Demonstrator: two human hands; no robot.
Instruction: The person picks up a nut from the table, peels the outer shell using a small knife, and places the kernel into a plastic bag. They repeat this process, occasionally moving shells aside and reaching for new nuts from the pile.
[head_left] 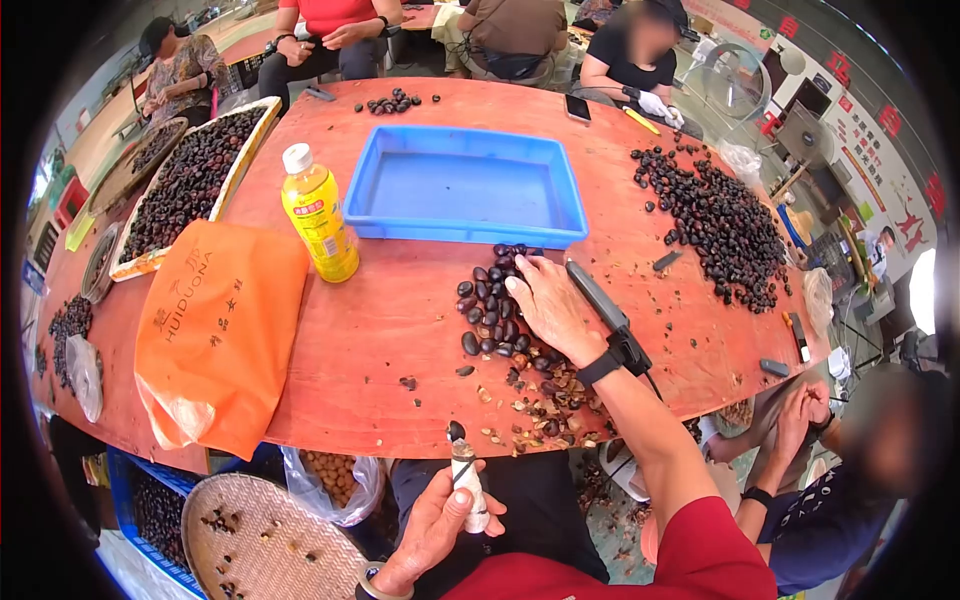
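My left hand [440,520] is closed round a short tool [466,480] wrapped in white material with a dark band, held upright at the table's near edge. A small dark piece [456,430] shows right at its top end. My right hand [552,308] lies over a heap of glossy dark nuts [490,310], fingers apart and fingertips among the nuts at the far side. A strap and a long black device [600,300] sit on the right wrist. Broken brown shells [550,415] lie scattered below this heap.
A blue tray [465,233] stands beyond the nuts, beside a yellow drink bottle [320,215] and an orange bag [222,335]. More dark nuts [715,220] are piled at right. A woven basket [260,530] is low at left. Several people sit around the table.
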